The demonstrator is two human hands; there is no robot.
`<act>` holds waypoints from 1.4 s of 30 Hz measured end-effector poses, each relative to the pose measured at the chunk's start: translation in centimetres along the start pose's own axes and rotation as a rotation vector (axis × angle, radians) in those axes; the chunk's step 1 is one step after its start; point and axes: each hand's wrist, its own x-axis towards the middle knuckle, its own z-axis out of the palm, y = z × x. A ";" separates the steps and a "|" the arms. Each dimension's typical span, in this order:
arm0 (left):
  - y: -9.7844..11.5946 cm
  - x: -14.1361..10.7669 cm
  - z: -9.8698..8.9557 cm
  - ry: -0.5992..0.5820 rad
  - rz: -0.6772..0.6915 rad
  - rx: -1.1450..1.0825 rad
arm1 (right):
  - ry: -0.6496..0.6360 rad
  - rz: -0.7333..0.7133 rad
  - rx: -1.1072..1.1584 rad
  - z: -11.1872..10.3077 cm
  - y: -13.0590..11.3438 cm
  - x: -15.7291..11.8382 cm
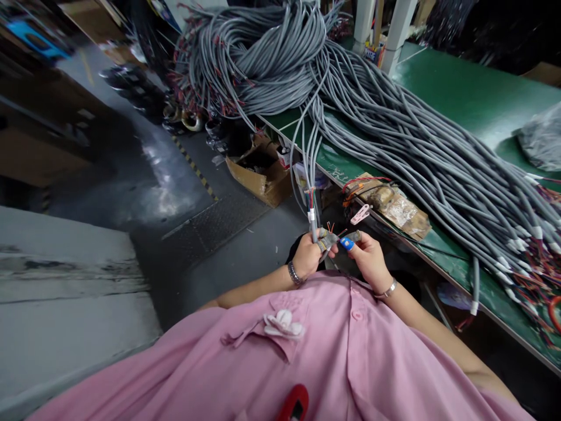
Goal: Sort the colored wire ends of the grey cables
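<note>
Close to my body, my left hand (309,252) is closed round a grey cable (314,231) with thin coloured wires fanning out at its stripped end. Bare copper-tipped wires (331,227) stick up beside its taped fingers. Just to the right, my right hand (371,261), with a blue covering (347,243) on the thumb, pinches the thin wire ends at the left fingertips. The fingers partly hide the exact wires in the pinch. Several more grey cables (312,146) hang from the bench edge down to my left hand.
A large heap of grey cables (394,123) lies along the green bench (460,88). On its near edge are a pink clip (360,214) and a taped cardboard piece (405,213). An open cardboard box (274,187) sits on the floor below; a pale cabinet (74,292) stands left.
</note>
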 end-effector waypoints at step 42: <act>0.2 -0.2 -0.2 -0.203 -0.039 0.172 | -0.038 0.158 0.191 -1.0 0.6 -0.1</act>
